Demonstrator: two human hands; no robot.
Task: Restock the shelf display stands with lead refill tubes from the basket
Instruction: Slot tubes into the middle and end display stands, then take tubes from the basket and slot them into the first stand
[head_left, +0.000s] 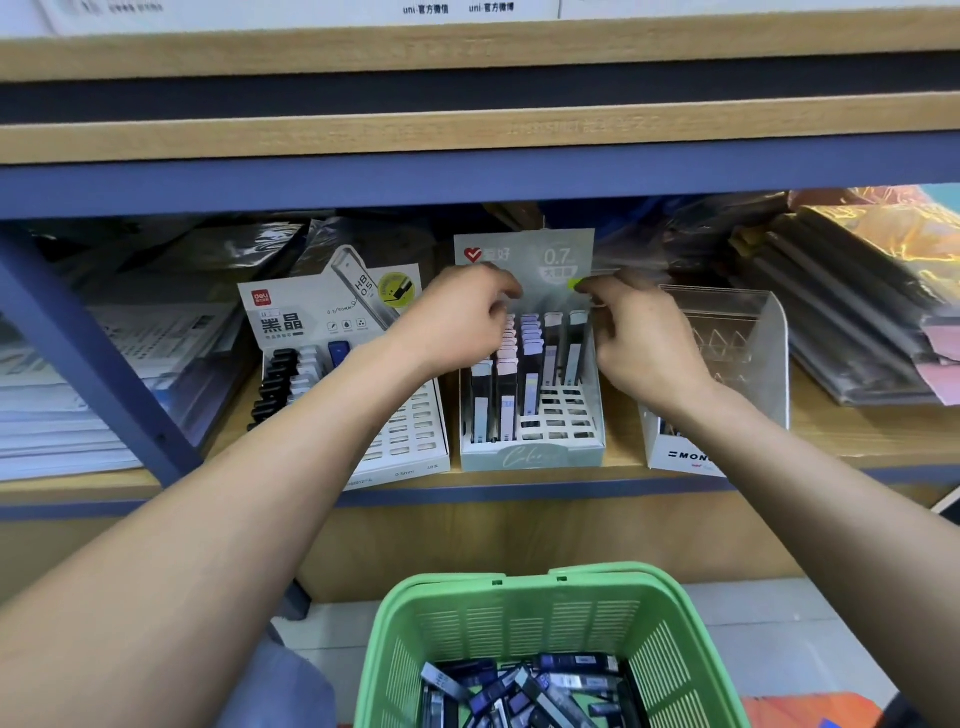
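1. Here, a shelf (519, 480) carries the middle display stand (532, 452), partly filled with lead tubes (530, 358).
2. Below, the green basket (540, 613) holds loose tubes (524, 691).
3. The left hand (462, 322) and right hand (644, 338) reach over the stand with fingers curled; whether they grip anything cannot be told.

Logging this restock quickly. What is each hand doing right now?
Left hand: fingers curled at the top left of the middle display stand; what it holds cannot be told.
Right hand: same at the top right; cannot tell.

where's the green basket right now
In the head view, the green basket sits bottom centre, below the shelf edge, under the pale green 0.7 display stand.
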